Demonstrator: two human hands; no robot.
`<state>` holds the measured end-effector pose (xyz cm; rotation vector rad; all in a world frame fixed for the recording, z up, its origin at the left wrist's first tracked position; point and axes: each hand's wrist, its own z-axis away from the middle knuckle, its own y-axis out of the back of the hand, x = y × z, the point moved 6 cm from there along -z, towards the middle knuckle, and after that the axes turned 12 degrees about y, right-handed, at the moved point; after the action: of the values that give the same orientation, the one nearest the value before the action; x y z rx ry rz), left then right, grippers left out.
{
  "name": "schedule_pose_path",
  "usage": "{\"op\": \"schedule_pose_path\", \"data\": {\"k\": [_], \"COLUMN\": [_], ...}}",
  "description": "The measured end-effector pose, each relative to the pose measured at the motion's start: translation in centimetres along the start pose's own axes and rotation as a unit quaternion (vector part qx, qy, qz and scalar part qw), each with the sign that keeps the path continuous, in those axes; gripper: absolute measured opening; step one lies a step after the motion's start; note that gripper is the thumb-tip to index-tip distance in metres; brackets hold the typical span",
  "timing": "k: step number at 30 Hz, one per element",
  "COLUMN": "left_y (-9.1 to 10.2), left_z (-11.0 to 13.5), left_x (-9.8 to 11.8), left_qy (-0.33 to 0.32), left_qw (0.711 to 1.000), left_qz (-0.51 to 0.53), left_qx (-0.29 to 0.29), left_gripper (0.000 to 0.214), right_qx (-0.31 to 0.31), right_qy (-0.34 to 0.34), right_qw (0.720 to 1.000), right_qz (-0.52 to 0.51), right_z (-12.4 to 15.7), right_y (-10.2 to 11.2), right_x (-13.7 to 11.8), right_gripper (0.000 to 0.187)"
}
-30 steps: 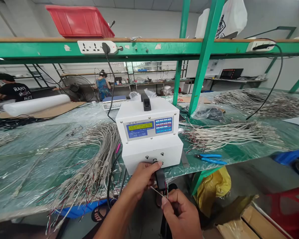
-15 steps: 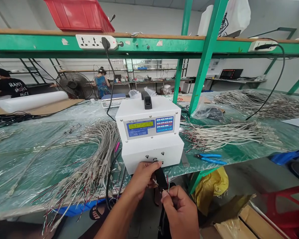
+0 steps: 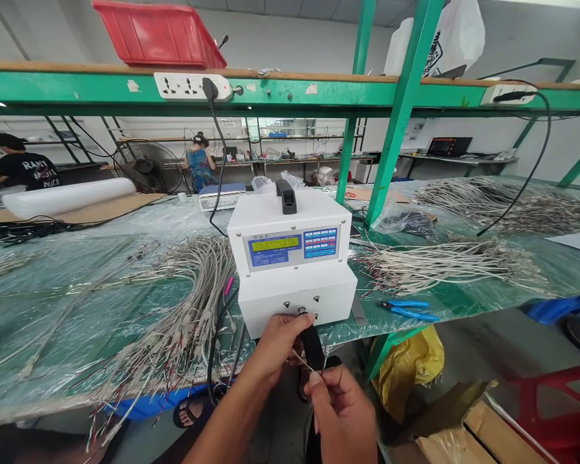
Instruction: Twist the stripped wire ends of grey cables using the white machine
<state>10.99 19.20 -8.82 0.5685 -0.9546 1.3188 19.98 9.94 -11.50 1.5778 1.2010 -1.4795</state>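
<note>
My left hand (image 3: 275, 348) grips a black cable sleeve (image 3: 312, 347) whose end sits at the round port on the front of a white machine (image 3: 294, 258). The machine has a lit display, blue keys and a black handle on top. My right hand (image 3: 341, 409) is just below, pinching thin wire ends (image 3: 303, 362) that stick out of the sleeve. Both hands hang in front of the bench edge, close together and almost touching.
Bundles of grey cables lie left (image 3: 183, 309) and right (image 3: 444, 261) of the machine on the plastic-covered green bench (image 3: 67, 309). Blue-handled pliers (image 3: 408, 309) rest to the right. A green post (image 3: 399, 109) rises behind. Two people work far back. A cardboard box (image 3: 483, 432) stands below right.
My right hand has crept up and left, closer to my left hand, pinching the wire ends nearer the sleeve. The view has shifted slightly.
</note>
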Motion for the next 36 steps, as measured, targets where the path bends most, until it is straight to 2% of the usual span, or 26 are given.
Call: {"op": "schedule_pose_path", "data": {"k": [4,10,14,18,20,24,28,31,36], "left_y": [-0.1,0.0,0.0,0.2,0.5,1.0,0.7,0.5,0.3], "left_z": [0.0,0.0,-0.1,0.0,0.5,3.2,5.9,6.3,5.5], "left_x": [0.0,0.0,0.1,-0.2,-0.8,-2.8,-4.6,-5.1,-4.8], "left_qy": [0.006,0.0,-0.006,-0.019,-0.04,-0.113,-0.211,-0.249,-0.254], "left_qw": [1.0,1.0,1.0,0.999,0.998,0.992,0.972,0.961,0.956], "left_qz": [-0.004,-0.001,0.005,0.014,0.025,0.039,0.06,0.066,0.071], "left_qx": [-0.005,-0.013,-0.028,-0.043,-0.029,0.045,0.082,0.1,0.124], "left_gripper": [0.042,0.042,0.045,0.053,0.052,0.051,0.026,0.017,0.018], "right_qx": [0.009,0.005,0.01,-0.007,0.0,0.033,0.036,0.037,0.025], "right_qy": [0.048,0.066,0.02,-0.05,-0.067,-0.098,-0.099,-0.092,-0.051], "right_qw": [0.998,0.993,0.998,0.997,0.992,0.98,0.98,0.983,0.991], "right_qz": [0.047,0.1,0.067,-0.052,-0.105,-0.168,-0.169,-0.152,-0.12], "right_z": [0.0,-0.1,-0.1,-0.1,-0.1,0.1,0.2,0.1,-0.1], "right_y": [0.2,0.7,0.9,0.4,0.2,0.0,-0.2,0.0,0.3], "right_x": [0.0,-0.2,-0.4,-0.1,0.0,0.3,0.1,0.2,0.8], "right_gripper": [0.035,0.035,0.038,0.043,0.045,0.047,0.05,0.053,0.047]}}
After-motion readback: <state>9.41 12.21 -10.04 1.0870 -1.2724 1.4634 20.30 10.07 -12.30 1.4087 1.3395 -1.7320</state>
